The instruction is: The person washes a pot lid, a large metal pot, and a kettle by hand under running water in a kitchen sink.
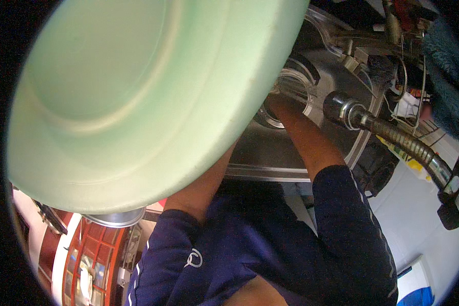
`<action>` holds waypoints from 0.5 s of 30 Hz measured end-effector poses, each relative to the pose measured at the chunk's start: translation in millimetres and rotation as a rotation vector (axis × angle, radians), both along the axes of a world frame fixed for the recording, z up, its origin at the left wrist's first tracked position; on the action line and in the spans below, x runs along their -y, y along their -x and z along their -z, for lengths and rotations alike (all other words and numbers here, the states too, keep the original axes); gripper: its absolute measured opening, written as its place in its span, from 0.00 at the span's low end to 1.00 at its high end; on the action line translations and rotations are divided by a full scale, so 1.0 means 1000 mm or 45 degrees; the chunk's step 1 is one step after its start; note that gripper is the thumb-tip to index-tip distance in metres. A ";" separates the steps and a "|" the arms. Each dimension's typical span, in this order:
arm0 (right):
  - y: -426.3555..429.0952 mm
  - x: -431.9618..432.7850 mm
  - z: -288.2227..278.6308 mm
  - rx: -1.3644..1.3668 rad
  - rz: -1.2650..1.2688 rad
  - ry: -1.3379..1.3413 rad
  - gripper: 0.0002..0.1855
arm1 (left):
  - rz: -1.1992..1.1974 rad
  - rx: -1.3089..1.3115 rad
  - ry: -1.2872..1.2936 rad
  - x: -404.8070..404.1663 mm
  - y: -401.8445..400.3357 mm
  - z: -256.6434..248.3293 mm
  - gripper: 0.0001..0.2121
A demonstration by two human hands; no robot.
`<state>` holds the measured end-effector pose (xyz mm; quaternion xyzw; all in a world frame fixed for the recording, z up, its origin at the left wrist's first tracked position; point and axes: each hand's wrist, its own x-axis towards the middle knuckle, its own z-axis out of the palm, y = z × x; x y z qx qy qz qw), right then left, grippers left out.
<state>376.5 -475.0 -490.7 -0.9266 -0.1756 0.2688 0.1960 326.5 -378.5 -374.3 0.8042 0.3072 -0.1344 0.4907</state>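
Observation:
A large round pale green plastic dish or basin (222,88) fills the upper left of the head view, very near the camera. My left forearm passes behind it, and my left hand is hidden there; what it touches cannot be told. My right hand (277,101) reaches down into the metal sink (267,147), its fingers hidden by shadow and the green rim. Around it lies a round, shiny piece with a clear or metal rim (310,97), perhaps a lid or bowl. A black curved piece (306,67) rests beside that rim.
A flexible metal faucet hose with a dark spray head (338,107) arches in from the right. A wire rack (420,80) and a blue-grey fluffy cloth (449,72) are at the upper right. At the lower left, a round metal rim (116,220) shows beneath the green dish, near a red-framed cabinet (99,264).

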 end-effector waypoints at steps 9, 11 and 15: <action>-0.055 0.059 -0.011 -0.108 0.061 0.044 0.19 | -0.213 0.362 0.182 -0.002 0.003 -0.001 0.24; -0.043 0.041 -0.009 -0.093 0.072 0.018 0.19 | -0.123 0.391 0.214 -0.007 0.005 0.017 0.24; -0.021 -0.005 0.003 -0.062 0.082 -0.008 0.19 | -0.063 0.426 0.189 -0.006 0.007 0.020 0.25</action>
